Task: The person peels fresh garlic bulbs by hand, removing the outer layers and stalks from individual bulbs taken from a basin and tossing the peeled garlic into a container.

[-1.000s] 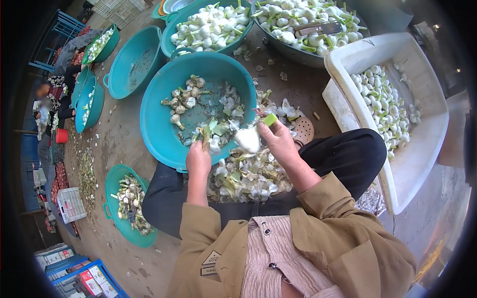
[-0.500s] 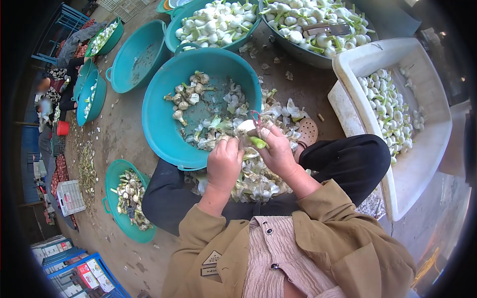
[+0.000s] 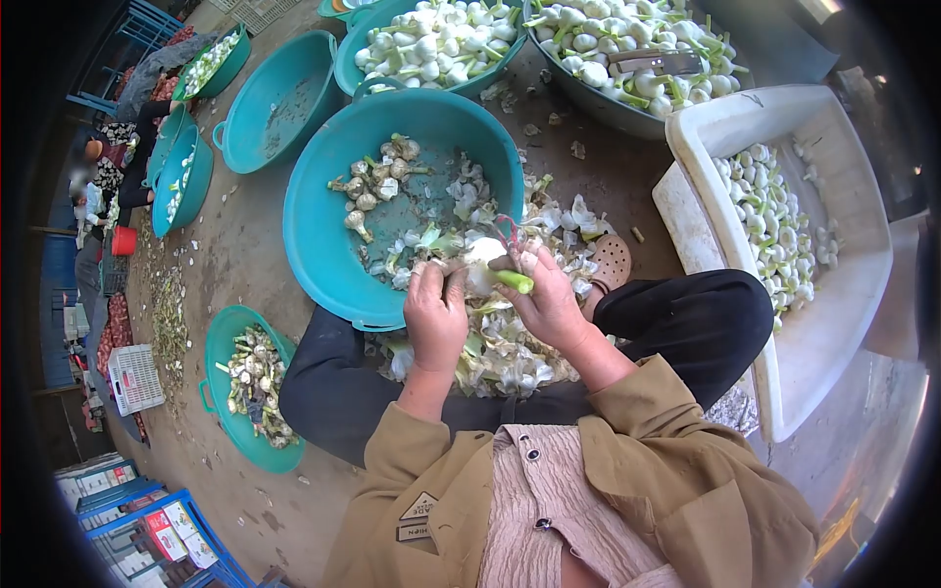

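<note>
1. The garlic bulb [image 3: 483,251] sits between the two hands' fingertips, its white head ahead and left, its green stem slanting right and back toward the wearer; the long axis runs diagonally.
2. The right hand [image 3: 546,302] grips the stem between thumb and fingers, the cut end protruding below them. A red loop [image 3: 507,230] shows just ahead of these fingers.
3. The left hand [image 3: 434,312] has its fingers curled in beside the white head; whether they pinch it, I cannot tell.
4. Beneath the fingers lies a heap of skins [image 3: 515,358].
5. Ahead and left of the fingers, a large teal basin [image 3: 319,240] contains unpeeled bulbs [image 3: 361,186] and loose peelings [image 3: 421,243].
6. Well left of them, a smaller green basin [image 3: 218,377] holds stemmed, unpeeled garlic [image 3: 257,387].
7. Right of them, a white tub [image 3: 843,323] holds pale bulbs [image 3: 760,220].
8. Farther ahead, a teal tub [image 3: 345,69] and a dark basin [image 3: 627,120] hold heaped white garlic.
</note>
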Action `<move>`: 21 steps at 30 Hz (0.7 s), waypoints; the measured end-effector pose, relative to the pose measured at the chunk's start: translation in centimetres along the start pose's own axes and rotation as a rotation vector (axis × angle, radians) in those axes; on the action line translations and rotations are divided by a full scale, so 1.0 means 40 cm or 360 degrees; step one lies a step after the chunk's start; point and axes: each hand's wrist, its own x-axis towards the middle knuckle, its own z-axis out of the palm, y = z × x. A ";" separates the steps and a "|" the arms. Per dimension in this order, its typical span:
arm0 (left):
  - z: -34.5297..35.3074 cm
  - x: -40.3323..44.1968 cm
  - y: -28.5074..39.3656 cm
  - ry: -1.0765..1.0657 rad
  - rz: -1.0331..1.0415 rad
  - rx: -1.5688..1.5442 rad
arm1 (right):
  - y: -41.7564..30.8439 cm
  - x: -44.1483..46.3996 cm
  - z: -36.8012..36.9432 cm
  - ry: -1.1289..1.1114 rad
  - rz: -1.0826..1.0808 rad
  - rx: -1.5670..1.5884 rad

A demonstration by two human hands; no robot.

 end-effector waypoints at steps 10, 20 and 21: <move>-0.023 0.028 0.026 0.0140 -0.0592 -0.1040 | 0.025 -0.020 0.049 0.0346 0.1012 0.1271; -0.128 0.058 -0.258 0.0164 -0.0985 0.0059 | 0.039 -0.006 -0.011 0.0449 0.0989 0.2416; -0.121 0.047 -0.263 -0.0120 -0.0874 0.0102 | 0.053 -0.007 -0.017 0.0475 0.1094 0.2557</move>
